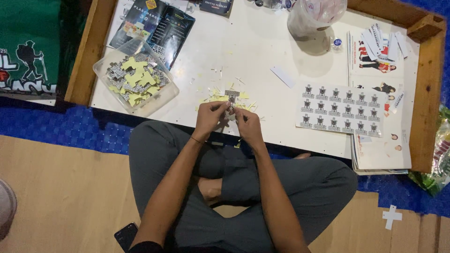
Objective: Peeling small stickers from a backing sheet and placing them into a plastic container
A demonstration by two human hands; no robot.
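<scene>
Sticker (pixel 230 110), small and cut out, is pinched between both hands just above the near edge of the white table (pixel 253 51) | left hand (pixel 209 117) fingers closed on it | right hand (pixel 247 124) fingers closed on it too | yellow paper scraps (pixel 220 97) just behind | clear tub (pixel 136 77) of cut pieces to the left | sticker sheet (pixel 340 110) to the right

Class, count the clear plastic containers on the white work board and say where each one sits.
2. One clear tub of cut stickers sits at the board's left edge; one clear jar stands at the top, partly cut off. Others may lie out of frame.
</scene>
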